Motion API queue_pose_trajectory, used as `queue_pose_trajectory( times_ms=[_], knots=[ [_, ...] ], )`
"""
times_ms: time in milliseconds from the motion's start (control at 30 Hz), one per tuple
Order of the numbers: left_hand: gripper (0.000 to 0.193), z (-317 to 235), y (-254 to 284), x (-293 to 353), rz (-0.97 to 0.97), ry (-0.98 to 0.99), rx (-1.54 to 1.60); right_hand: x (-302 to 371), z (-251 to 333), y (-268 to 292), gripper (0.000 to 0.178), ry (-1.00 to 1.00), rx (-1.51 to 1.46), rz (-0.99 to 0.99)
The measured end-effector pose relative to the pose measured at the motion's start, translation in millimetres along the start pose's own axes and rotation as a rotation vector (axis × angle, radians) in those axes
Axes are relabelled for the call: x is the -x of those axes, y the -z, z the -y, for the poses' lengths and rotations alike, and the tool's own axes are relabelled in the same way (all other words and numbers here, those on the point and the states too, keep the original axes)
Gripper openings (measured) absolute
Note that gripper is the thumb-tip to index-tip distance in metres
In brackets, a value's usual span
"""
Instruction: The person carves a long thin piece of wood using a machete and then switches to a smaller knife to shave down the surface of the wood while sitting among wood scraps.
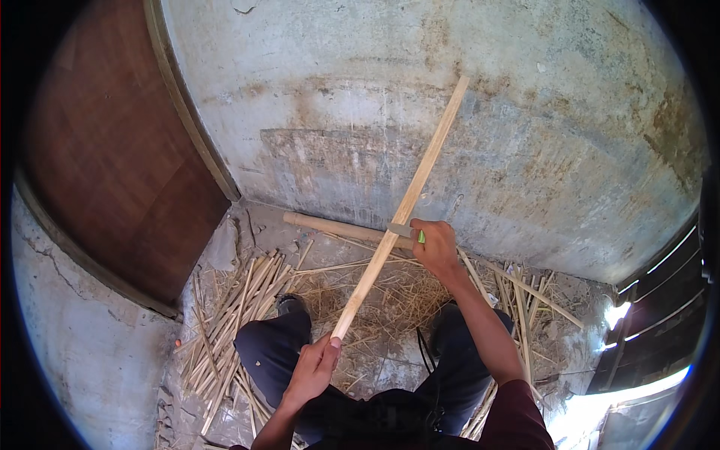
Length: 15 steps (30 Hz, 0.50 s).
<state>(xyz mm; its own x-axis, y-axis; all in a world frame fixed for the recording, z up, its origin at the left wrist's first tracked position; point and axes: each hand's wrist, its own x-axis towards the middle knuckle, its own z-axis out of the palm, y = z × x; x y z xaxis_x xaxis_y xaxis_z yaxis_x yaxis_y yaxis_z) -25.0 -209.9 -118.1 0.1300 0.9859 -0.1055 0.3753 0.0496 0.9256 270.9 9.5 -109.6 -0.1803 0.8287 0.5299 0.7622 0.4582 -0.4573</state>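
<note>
A long, flat, pale strip that looks like split bamboo or wood [423, 171] slants from my lap up toward the wall. My left hand [313, 367] is closed around its lower end, thumb on top. My right hand [436, 246] is wrapped around the green handle of a knife [400, 229]. The knife's grey blade lies across the strip around its middle, and most of the handle is hidden in my fingers. Behind the knife, a thick round pole [330, 226] lies on the floor along the foot of the wall.
Many thin split sticks [232, 322] are heaped by my left leg, with more sticks [520, 300] to the right. Shavings [322, 296] cover the floor between my feet. A stained wall [337, 97] rises ahead; a brown door [120, 142] stands left. A plastic bag [223, 246] lies near it.
</note>
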Motion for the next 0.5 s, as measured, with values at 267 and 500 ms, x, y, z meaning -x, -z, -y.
queue_pose_trajectory(
  times_ms=[267,500],
  knots=[
    [0.041,7,-4,6,0.034,0.015,0.019,-1,-5,2,0.014,0.030,-0.024,-0.070],
    [0.041,18,-5,13,0.046,0.009,0.049,0,-18,-4,0.019,0.047,0.014,-0.078]
  ],
)
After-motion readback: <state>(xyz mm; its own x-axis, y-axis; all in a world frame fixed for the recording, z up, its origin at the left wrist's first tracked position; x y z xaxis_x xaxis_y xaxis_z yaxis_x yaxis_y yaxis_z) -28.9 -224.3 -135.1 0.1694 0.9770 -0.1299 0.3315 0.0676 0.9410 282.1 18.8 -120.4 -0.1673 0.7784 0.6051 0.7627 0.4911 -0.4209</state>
